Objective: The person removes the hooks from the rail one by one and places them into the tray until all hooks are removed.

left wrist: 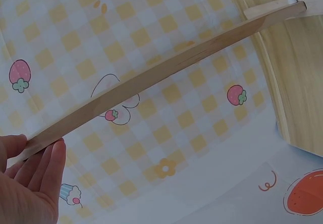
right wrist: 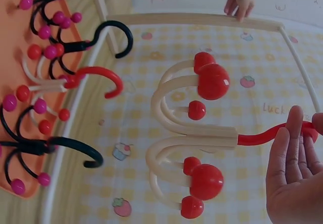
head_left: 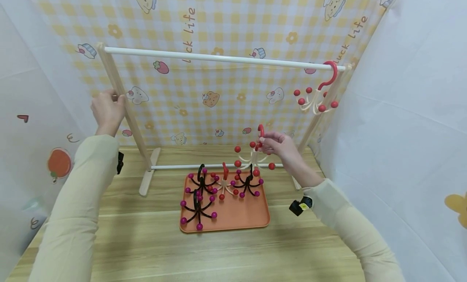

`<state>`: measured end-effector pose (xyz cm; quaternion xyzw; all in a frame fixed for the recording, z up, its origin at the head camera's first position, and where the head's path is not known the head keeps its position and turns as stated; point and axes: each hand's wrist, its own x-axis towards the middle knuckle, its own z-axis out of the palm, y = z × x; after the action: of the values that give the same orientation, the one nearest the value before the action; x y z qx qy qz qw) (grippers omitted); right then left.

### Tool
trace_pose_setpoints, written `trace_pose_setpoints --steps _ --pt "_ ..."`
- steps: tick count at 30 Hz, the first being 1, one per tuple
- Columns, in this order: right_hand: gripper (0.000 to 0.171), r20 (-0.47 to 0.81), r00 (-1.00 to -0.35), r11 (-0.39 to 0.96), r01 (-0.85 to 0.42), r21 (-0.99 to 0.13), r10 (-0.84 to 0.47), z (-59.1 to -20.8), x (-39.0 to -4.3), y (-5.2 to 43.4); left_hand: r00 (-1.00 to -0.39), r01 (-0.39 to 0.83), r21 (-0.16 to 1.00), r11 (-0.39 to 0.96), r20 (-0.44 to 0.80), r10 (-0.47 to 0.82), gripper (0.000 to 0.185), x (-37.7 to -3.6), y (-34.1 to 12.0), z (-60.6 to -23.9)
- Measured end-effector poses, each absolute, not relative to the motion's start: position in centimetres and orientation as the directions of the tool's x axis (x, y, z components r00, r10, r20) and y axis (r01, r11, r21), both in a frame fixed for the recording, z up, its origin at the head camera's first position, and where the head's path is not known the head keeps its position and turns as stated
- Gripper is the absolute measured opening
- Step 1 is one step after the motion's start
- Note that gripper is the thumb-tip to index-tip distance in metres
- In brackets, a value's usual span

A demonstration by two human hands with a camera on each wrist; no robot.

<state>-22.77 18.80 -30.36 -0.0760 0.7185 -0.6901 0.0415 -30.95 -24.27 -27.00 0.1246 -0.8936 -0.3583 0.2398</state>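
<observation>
My left hand [head_left: 108, 111] holds the left wooden post [head_left: 132, 123] of a hanging rack, thumb on one side and fingers on the other. With my right hand [head_left: 284, 149] I pinch the red hook [right wrist: 255, 139] of a cream multi-arm hanger [right wrist: 212, 137] tipped with red balls. That hanger is up in front of the rack, over the tray's back right corner. A matching red-and-cream hanger [head_left: 316, 100] hangs by its hook at the right end of the white rail [head_left: 219, 58].
Below, an orange tray [head_left: 240, 221] carries several black hangers [head_left: 198, 209] with magenta balls and one cream hanger [head_left: 224, 184] with red balls. The rack's low white bar [head_left: 169, 166] runs behind the tray. A checked cloth [head_left: 226, 107] backs the wooden table [head_left: 146, 241].
</observation>
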Motion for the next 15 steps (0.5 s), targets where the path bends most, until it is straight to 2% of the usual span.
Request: trace_pose_setpoints --steps 11,15 --pt "0.026 -0.072 -0.983 0.059 0.063 -0.996 -0.169 -33.0 -21.5 17.4 -0.861 -0.059 0.705 0.706 0.322 -0.394 0.038 -30.9 -24.2 -27.0" --pt "0.028 -0.114 -0.972 0.085 0.099 -0.992 -0.207 -34.0 -21.1 17.0 -0.862 -0.062 0.705 0.706 0.319 -0.395 0.038 -31.0 -24.3 -27.0"
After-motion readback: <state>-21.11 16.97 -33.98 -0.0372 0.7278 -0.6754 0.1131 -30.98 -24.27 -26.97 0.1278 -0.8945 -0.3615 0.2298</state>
